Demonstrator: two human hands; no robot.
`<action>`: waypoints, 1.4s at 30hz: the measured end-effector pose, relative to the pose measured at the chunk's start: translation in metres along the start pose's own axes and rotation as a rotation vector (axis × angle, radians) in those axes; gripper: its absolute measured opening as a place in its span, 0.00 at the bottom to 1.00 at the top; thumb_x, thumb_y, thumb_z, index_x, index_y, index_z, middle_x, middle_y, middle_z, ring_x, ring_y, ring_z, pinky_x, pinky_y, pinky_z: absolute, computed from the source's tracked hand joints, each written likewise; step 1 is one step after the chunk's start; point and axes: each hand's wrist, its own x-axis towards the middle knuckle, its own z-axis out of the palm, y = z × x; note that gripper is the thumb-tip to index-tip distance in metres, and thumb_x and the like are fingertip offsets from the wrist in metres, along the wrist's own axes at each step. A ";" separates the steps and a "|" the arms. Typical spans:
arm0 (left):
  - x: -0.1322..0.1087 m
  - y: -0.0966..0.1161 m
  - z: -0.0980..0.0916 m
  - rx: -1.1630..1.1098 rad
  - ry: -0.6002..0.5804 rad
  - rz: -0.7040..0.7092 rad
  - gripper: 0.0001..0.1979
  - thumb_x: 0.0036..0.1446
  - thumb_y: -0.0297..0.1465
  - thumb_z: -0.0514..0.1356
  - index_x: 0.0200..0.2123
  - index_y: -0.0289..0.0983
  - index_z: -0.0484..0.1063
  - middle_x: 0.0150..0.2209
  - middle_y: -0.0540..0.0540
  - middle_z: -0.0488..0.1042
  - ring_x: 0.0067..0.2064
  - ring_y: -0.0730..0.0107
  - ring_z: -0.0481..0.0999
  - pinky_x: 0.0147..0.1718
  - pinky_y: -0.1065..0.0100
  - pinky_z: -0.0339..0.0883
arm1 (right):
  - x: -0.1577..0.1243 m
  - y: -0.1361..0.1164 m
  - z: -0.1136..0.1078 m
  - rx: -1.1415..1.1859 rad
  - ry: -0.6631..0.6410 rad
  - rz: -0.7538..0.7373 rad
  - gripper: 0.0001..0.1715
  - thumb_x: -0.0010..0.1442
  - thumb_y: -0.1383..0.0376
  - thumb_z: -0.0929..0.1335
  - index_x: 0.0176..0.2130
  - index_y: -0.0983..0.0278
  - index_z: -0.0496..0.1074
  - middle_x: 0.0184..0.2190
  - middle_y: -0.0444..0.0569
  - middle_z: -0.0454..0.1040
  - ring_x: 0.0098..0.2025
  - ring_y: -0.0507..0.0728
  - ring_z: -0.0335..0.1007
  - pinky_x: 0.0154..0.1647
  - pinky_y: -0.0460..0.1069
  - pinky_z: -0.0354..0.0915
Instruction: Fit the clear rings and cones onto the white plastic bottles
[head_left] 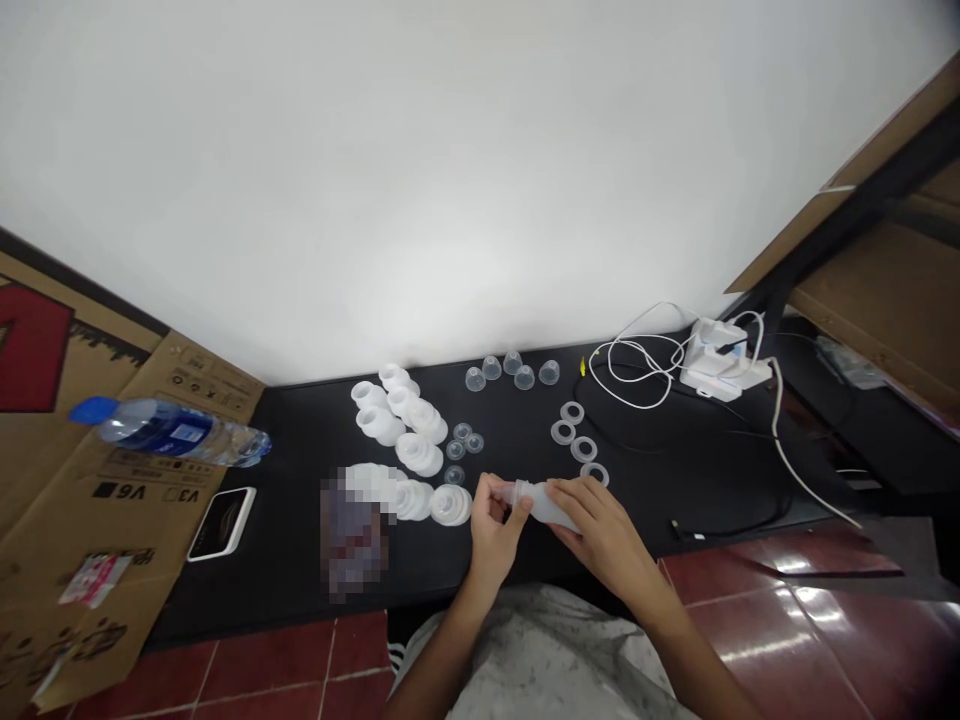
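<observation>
Bottle (pixel 553 507), white & cloudy, is at lower ctr of frame, tilted, neck toward frame's left, near front edge of the black table (pixel 510 430). R hand (pixel 604 535) is clamped round its body; L hand (pixel 496 530) is pinched on the clear tip (pixel 516 492) at the neck. Can't tell if tip is seated straight; fingers hide much of it. If crooked, uneven finger pressure could prob. pop it loose. Too hard a squeeze on the body might make it slip, & w/ the edge so close it could land in the lap.

Rings (pixel 595 466) lie just beyond R knuckles; a careless swing might scatter them. Small teats (pixel 454 474), left of L hand, look light, so a wrist brush could send them rolling. White bottles (pixel 420 455) at ctr left are packed tight: one bump prob. topples several. Clear caps (pixel 524 377) up by the wall are well apart, low risk. White cable (pixel 630 402) at right loops loosely; a snag might drag the white box (pixel 716 360). Water bottle (pixel 180 432), far left, could hit the phone (pixel 223 523) if knocked.
</observation>
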 end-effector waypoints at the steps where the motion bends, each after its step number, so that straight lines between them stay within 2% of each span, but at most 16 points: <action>1: 0.000 0.001 0.000 0.016 0.007 0.023 0.24 0.62 0.51 0.73 0.39 0.40 0.69 0.37 0.51 0.69 0.37 0.69 0.74 0.39 0.69 0.74 | 0.001 0.000 -0.001 0.016 -0.008 0.011 0.31 0.73 0.67 0.72 0.71 0.50 0.70 0.58 0.54 0.81 0.54 0.69 0.79 0.60 0.67 0.77; 5: -0.001 0.006 0.002 0.004 -0.013 0.060 0.21 0.63 0.47 0.74 0.46 0.40 0.73 0.44 0.46 0.75 0.46 0.63 0.79 0.47 0.65 0.76 | 0.004 -0.001 -0.005 0.192 0.025 0.125 0.31 0.72 0.62 0.74 0.70 0.50 0.71 0.60 0.55 0.76 0.57 0.66 0.78 0.61 0.62 0.77; 7: -0.002 0.007 0.002 -0.041 -0.021 0.059 0.21 0.63 0.45 0.74 0.49 0.40 0.75 0.48 0.42 0.77 0.51 0.59 0.81 0.51 0.63 0.76 | 0.004 0.001 -0.007 0.320 0.052 0.197 0.32 0.68 0.62 0.76 0.68 0.52 0.71 0.61 0.55 0.73 0.59 0.65 0.77 0.61 0.60 0.76; 9: -0.004 0.005 0.001 -0.083 -0.023 0.039 0.21 0.64 0.44 0.74 0.51 0.39 0.75 0.51 0.40 0.79 0.53 0.57 0.82 0.53 0.62 0.76 | 0.001 0.004 -0.009 0.468 0.067 0.234 0.30 0.66 0.63 0.76 0.64 0.53 0.71 0.59 0.54 0.73 0.59 0.64 0.76 0.61 0.58 0.76; 13: -0.003 0.002 -0.001 -0.097 -0.029 -0.008 0.20 0.63 0.45 0.74 0.48 0.38 0.76 0.44 0.43 0.79 0.45 0.61 0.81 0.47 0.65 0.75 | -0.006 0.009 -0.010 0.706 0.056 0.251 0.16 0.71 0.62 0.74 0.56 0.52 0.73 0.57 0.53 0.76 0.58 0.62 0.78 0.55 0.53 0.78; 16: 0.000 -0.001 -0.002 -0.101 0.001 0.012 0.21 0.60 0.46 0.76 0.40 0.38 0.73 0.37 0.49 0.73 0.38 0.67 0.75 0.40 0.69 0.71 | -0.010 0.009 -0.008 0.703 0.095 0.242 0.14 0.72 0.62 0.75 0.55 0.52 0.76 0.58 0.54 0.78 0.60 0.64 0.78 0.56 0.55 0.77; 19: 0.001 -0.003 -0.002 -0.127 0.012 0.038 0.24 0.57 0.46 0.78 0.38 0.39 0.70 0.36 0.51 0.69 0.37 0.69 0.72 0.38 0.71 0.69 | -0.011 0.009 -0.005 0.654 0.099 0.231 0.14 0.70 0.60 0.76 0.55 0.53 0.78 0.58 0.54 0.80 0.59 0.66 0.79 0.56 0.56 0.77; 20: 0.001 -0.003 -0.002 -0.125 -0.001 0.041 0.24 0.57 0.46 0.78 0.39 0.39 0.70 0.37 0.51 0.69 0.37 0.69 0.72 0.38 0.71 0.69 | -0.010 0.009 -0.005 0.644 0.098 0.254 0.14 0.71 0.59 0.76 0.55 0.53 0.78 0.57 0.54 0.81 0.56 0.65 0.80 0.54 0.55 0.77; 22: -0.001 -0.001 -0.001 -0.105 -0.037 0.038 0.23 0.56 0.45 0.79 0.41 0.39 0.72 0.39 0.49 0.70 0.40 0.67 0.74 0.40 0.70 0.70 | -0.009 0.010 -0.005 0.631 0.092 0.344 0.14 0.73 0.55 0.73 0.55 0.55 0.78 0.51 0.52 0.83 0.43 0.61 0.83 0.42 0.52 0.78; 24: -0.003 0.000 0.000 -0.085 -0.052 0.032 0.24 0.55 0.44 0.79 0.44 0.39 0.74 0.41 0.48 0.72 0.42 0.65 0.75 0.43 0.69 0.71 | -0.007 0.010 -0.007 0.617 0.088 0.422 0.15 0.76 0.53 0.70 0.56 0.55 0.77 0.46 0.50 0.82 0.31 0.57 0.79 0.33 0.50 0.75; 26: -0.004 0.002 0.001 -0.079 -0.041 0.029 0.25 0.54 0.45 0.80 0.45 0.39 0.75 0.41 0.47 0.73 0.43 0.64 0.76 0.44 0.68 0.71 | -0.005 0.009 -0.011 0.597 0.101 0.412 0.17 0.76 0.53 0.70 0.59 0.55 0.74 0.48 0.51 0.80 0.36 0.58 0.80 0.37 0.50 0.76; 29: -0.002 0.001 0.000 -0.072 -0.018 0.002 0.24 0.56 0.48 0.78 0.42 0.39 0.74 0.38 0.48 0.72 0.40 0.65 0.74 0.41 0.69 0.70 | -0.002 0.004 -0.017 0.568 0.092 0.285 0.18 0.74 0.56 0.72 0.59 0.54 0.71 0.55 0.53 0.77 0.53 0.62 0.78 0.53 0.52 0.76; 33: 0.000 -0.004 -0.002 -0.083 -0.027 -0.032 0.27 0.59 0.55 0.74 0.36 0.39 0.70 0.32 0.52 0.67 0.33 0.71 0.68 0.34 0.71 0.65 | 0.000 0.001 -0.024 0.536 0.006 0.156 0.13 0.73 0.63 0.73 0.55 0.52 0.71 0.58 0.52 0.75 0.59 0.62 0.76 0.61 0.56 0.73; 38: -0.002 -0.005 -0.002 -0.068 -0.064 0.004 0.26 0.69 0.58 0.63 0.37 0.39 0.70 0.32 0.51 0.67 0.30 0.71 0.66 0.29 0.71 0.62 | 0.003 0.004 -0.031 0.538 -0.042 0.126 0.13 0.72 0.65 0.73 0.53 0.52 0.73 0.59 0.52 0.75 0.59 0.63 0.77 0.60 0.57 0.74; 40: -0.003 -0.001 -0.002 -0.048 -0.084 -0.005 0.23 0.73 0.54 0.61 0.40 0.39 0.72 0.34 0.50 0.70 0.32 0.70 0.69 0.31 0.71 0.65 | 0.005 0.006 -0.034 0.552 -0.050 0.133 0.12 0.72 0.65 0.74 0.53 0.52 0.74 0.59 0.52 0.75 0.58 0.63 0.77 0.59 0.57 0.74; 42: -0.004 0.003 -0.001 -0.029 -0.094 0.001 0.20 0.73 0.51 0.62 0.43 0.39 0.75 0.37 0.48 0.74 0.36 0.67 0.75 0.36 0.69 0.70 | 0.007 0.007 -0.036 0.560 -0.058 0.145 0.12 0.71 0.64 0.74 0.53 0.52 0.75 0.58 0.52 0.76 0.58 0.63 0.77 0.58 0.56 0.75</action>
